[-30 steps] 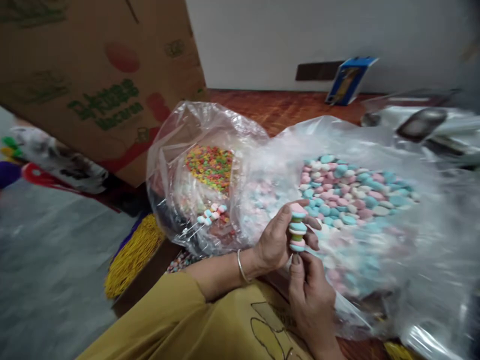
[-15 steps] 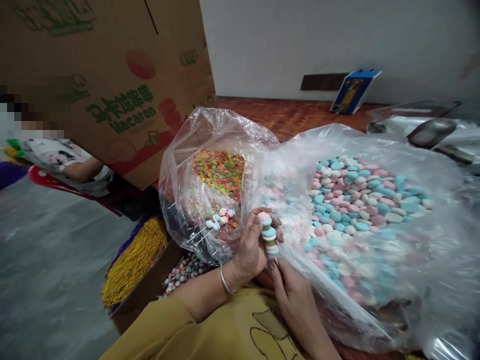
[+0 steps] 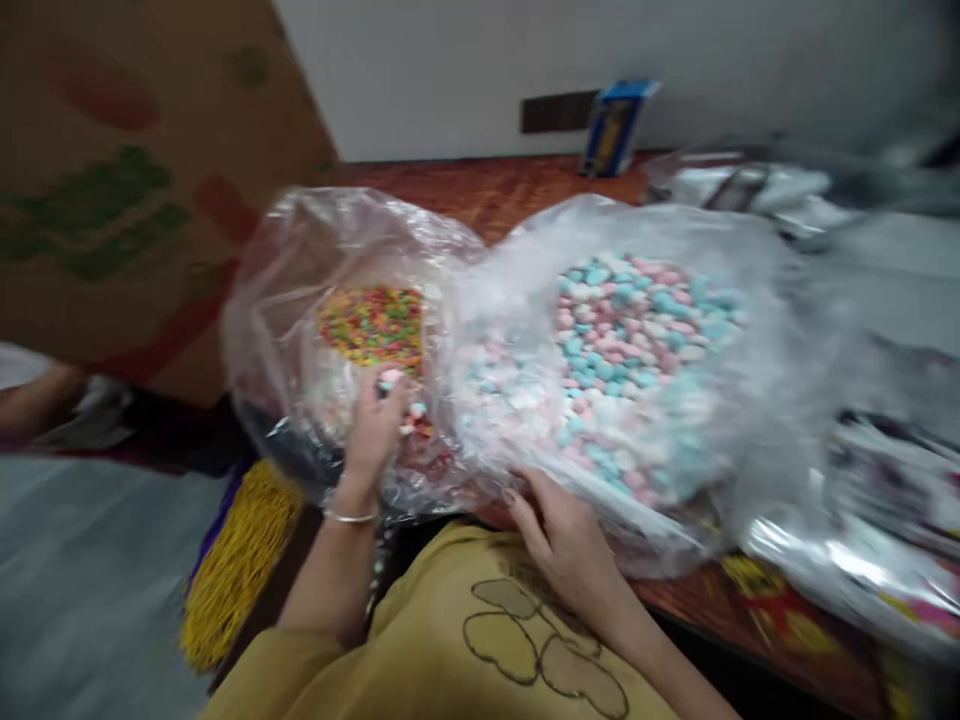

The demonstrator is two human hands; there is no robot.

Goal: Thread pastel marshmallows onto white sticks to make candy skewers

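Far left, another person's arm (image 3: pixel 41 400) shows beneath the big cardboard box (image 3: pixel 150 230), yellow strands (image 3: pixel 240 570) lower down. And here's the change! Half a second ago both hands met at one candy stack; now they've parted, and the left hand (image 3: pixel 375 415) is out over the ring bag (image 3: pixel 262 300), beside the coloured rings (image 3: pixel 371 325). A pale pink-and-white candy (image 3: pixel 390 378) sits right at its curled fingers; too blurred to tell whether they're clamped on it. I'd judge the two-handed part has given way to one-handed work there. Room's tight that side: the box stands close behind, and the pastel bag (image 3: pixel 517 240) presses against the ring bag's right. Further along, the pastel candies (image 3: pixel 615 330) lie in view, and the right hand (image 3: pixel 514 483) waits at that bag's near edge, fingers apart, nothing visible in them. Brown tabletop (image 3: pixel 495 190) shows behind, up to the blue box (image 3: pixel 619 125); far right, shiny plastic packaging (image 3: pixel 862 570) crowds the front.
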